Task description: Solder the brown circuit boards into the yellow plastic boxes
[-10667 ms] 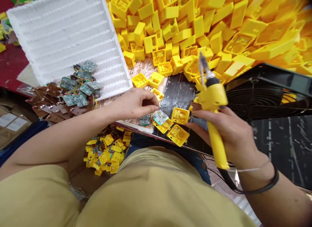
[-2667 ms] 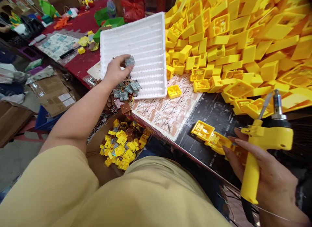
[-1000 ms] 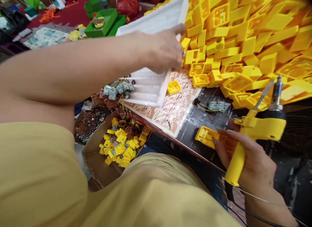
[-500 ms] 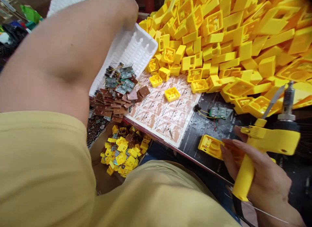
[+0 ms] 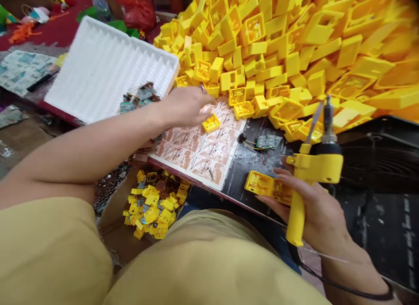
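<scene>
My right hand [image 5: 316, 209] is closed round the handle of a yellow soldering gun [image 5: 310, 169], its tip pointing up; the fingertips also rest on a yellow plastic housing [image 5: 260, 183] at the table's near edge. My left hand [image 5: 183, 106] reaches over the patterned paper sheet [image 5: 199, 150], fingers extended towards a small yellow housing [image 5: 211, 123] and just touching it. A green circuit board with wires [image 5: 266, 142] lies on the black mat between the hands.
A huge heap of yellow housings [image 5: 278, 47] fills the back right. A white foam tray [image 5: 104, 69] with circuit boards [image 5: 137, 97] sits at the left. A cardboard box of yellow assembled parts [image 5: 152, 204] lies below the table. A black fan [image 5: 376, 165] is at the right.
My left arm has come down from the raised foam tray to the small yellow housing on the paper. The tray lies flat again. The right hand with the soldering gun has barely moved.
</scene>
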The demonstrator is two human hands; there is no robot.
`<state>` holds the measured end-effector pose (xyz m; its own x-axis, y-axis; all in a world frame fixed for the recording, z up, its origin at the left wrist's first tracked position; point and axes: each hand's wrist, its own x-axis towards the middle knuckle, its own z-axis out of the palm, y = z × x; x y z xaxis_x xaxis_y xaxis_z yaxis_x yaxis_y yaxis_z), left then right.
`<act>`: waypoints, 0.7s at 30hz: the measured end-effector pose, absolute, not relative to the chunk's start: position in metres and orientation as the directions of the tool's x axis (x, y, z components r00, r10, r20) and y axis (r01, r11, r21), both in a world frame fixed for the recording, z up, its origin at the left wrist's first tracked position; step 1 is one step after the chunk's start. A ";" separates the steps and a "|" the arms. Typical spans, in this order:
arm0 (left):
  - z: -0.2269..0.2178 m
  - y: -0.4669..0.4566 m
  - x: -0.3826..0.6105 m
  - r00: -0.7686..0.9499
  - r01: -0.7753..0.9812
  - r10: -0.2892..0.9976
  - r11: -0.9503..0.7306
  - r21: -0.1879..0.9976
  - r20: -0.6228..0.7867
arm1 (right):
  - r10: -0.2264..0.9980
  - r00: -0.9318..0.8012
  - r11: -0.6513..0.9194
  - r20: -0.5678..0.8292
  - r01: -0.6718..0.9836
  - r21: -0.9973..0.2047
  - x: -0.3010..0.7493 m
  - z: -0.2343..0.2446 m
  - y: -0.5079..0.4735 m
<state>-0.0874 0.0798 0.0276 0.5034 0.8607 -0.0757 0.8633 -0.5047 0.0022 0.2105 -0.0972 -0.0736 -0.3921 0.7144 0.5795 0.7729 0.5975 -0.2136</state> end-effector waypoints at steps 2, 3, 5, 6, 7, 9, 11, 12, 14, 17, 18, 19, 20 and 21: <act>0.002 0.066 -0.076 0.529 0.843 0.832 -0.538 -0.010 -0.171 | 0.709 -0.425 0.638 0.563 0.727 -0.254 0.211 -0.070 -0.096; -0.008 0.062 -0.072 0.524 0.843 0.829 -0.537 -0.019 -0.195 | 0.706 -0.439 0.653 0.555 0.708 -0.270 0.211 -0.070 -0.096; -0.024 0.061 -0.066 0.502 0.858 0.849 -0.512 -0.026 -0.163 | 0.707 -0.452 0.665 0.544 0.688 -0.291 0.209 -0.070 -0.095; -0.028 0.063 -0.062 0.481 0.872 0.869 -0.488 -0.041 -0.116 | 0.709 -0.449 0.663 0.544 0.687 -0.297 0.208 -0.070 -0.095; -0.031 0.064 -0.057 0.459 0.885 0.887 -0.461 -0.062 -0.052 | 0.710 -0.441 0.660 0.549 0.688 -0.302 0.207 -0.070 -0.095; -0.033 0.063 -0.044 0.470 0.882 0.879 -0.465 -0.078 0.079 | 0.716 -0.415 0.648 0.562 0.694 -0.313 0.205 -0.070 -0.097; -0.034 0.057 -0.025 0.589 0.806 0.795 -0.591 -0.036 0.145 | 0.723 -0.381 0.633 0.575 0.699 -0.332 0.206 -0.069 -0.101; -0.035 0.052 -0.015 0.676 0.730 0.721 -0.684 -0.004 0.156 | 0.730 -0.352 0.621 0.586 0.700 -0.352 0.207 -0.068 -0.104; -0.040 0.044 0.004 0.828 0.538 0.537 -0.842 0.039 0.161 | 0.746 -0.253 0.586 0.617 0.690 -0.425 0.212 -0.066 -0.110; -0.050 0.038 0.024 0.920 0.349 0.348 -0.937 0.028 0.180 | 0.756 -0.115 0.529 0.645 0.688 -0.497 0.220 -0.064 -0.118; -0.052 0.039 0.026 0.927 0.325 0.324 -0.945 0.028 0.189 | 0.757 -0.118 0.523 0.642 0.698 -0.489 0.222 -0.063 -0.120; -0.053 0.040 0.026 0.926 0.316 0.318 -0.948 0.044 0.201 | 0.760 -0.148 0.527 0.633 0.710 -0.466 0.224 -0.064 -0.121; -0.053 0.043 0.025 0.920 0.315 0.325 -0.946 0.080 0.219 | 0.759 -0.191 0.541 0.622 0.717 -0.440 0.226 -0.064 -0.121; -0.052 0.046 0.022 0.907 0.315 0.340 -0.939 0.136 0.247 | 0.758 -0.237 0.560 0.608 0.715 -0.419 0.228 -0.064 -0.121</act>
<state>0.0216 0.0462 -0.0517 0.9074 0.3397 0.2474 0.3146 -0.9394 0.1361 0.2276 -0.1207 -0.0643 -0.2369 0.7577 0.6081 0.7154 0.5595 -0.4185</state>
